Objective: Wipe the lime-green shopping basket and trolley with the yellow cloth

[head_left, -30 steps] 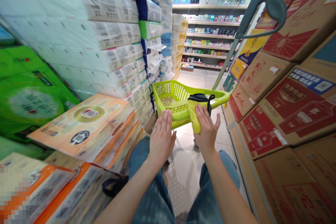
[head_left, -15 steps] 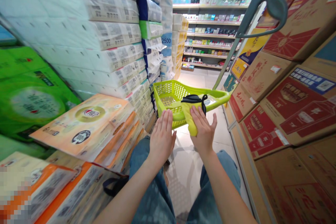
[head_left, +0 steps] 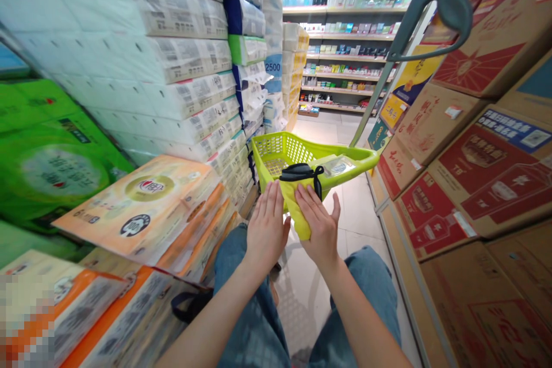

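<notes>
A lime-green shopping basket (head_left: 282, 144) with perforated walls and a raised front rim stands ahead of my knees. My left hand (head_left: 268, 221) lies with straight, extended fingers at the basket's near rim. Under my right hand (head_left: 319, 227) is a yellow cloth (head_left: 297, 215) with black edging and a thin black cord loop. The right fingers press it against the near rim, with the thumb held apart. A clear label pocket (head_left: 338, 167) shows on the basket's right part. The cloth's underside is hidden.
A grey pull handle (head_left: 463, 20) rises on a pole from the basket's right. Tissue packs (head_left: 190, 57) are stacked high on the left, with orange packs (head_left: 146, 198) lower down. Cardboard cartons (head_left: 500, 167) line the right. Stocked shelves (head_left: 345, 57) stand across the aisle's end.
My right hand has moved left and slightly nearer along the rim with the yellow cloth, uncovering the label pocket. My left hand has stayed in about the same place.
</notes>
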Demonstrator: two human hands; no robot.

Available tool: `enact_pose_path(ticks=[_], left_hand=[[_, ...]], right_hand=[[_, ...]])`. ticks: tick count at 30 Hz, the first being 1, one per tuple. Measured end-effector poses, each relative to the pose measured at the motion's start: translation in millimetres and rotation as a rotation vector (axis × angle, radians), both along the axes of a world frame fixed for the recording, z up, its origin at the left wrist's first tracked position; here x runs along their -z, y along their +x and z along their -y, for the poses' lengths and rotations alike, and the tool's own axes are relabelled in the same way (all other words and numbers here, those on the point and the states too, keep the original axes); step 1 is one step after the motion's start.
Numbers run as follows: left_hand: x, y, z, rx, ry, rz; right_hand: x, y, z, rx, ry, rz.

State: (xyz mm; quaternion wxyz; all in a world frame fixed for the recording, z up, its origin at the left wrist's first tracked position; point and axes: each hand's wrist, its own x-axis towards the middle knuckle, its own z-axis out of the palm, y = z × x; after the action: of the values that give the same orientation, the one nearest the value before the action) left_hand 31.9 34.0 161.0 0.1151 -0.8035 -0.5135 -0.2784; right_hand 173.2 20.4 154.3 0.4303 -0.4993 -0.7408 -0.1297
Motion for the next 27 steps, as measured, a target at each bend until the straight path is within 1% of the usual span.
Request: enact_pose_path(ticks=[4, 7, 9, 13, 15, 18, 22, 24, 27], left_hand=[[-2.1, 1.2, 1.9, -0.012, -0.009, -0.037], [-2.4, 3.2, 2.6, -0.019, -0.008, -0.056], [-1.8, 4.4, 2.3, -0.031, -0.010, -0.051], [0.1, 3.9, 1.1, -0.030, -0.019, -0.054], [0.5, 2.5, 0.9, -0.025, -0.016, -0.059], [-0.7, 1.2, 1.4, -0.024, -0.005, -0.059], [-3.4, 3.0, 2.8, -0.021, -0.005, -0.066], [-3.5, 4.9, 3.2, -0.027, -0.009, -0.063], [-1.3, 6.9, 3.3, -0.033, -0.011, -0.047]], right_hand=[[-3.2, 27.7, -11.6, 0.114, 0.008, -0.018], [-4.9, 30.9, -15.0, 0.184, 0.004, -0.047], [-4.6, 21.4, -11.4, 0.155, -0.001, -0.058], [-2.3, -3.6, 2.5, 0.005, -0.022, -0.051], [-1.8, -5.9, 5.8, -0.032, -0.024, -0.036], [-2.9, 8.0, 1.4, -0.002, -0.014, -0.022], [-5.3, 28.4, -9.7, 0.134, -0.008, -0.037], [-5.4, 25.7, -10.0, 0.170, -0.004, -0.049], [-3.6, 7.0, -2.4, 0.114, -0.007, -0.039]])
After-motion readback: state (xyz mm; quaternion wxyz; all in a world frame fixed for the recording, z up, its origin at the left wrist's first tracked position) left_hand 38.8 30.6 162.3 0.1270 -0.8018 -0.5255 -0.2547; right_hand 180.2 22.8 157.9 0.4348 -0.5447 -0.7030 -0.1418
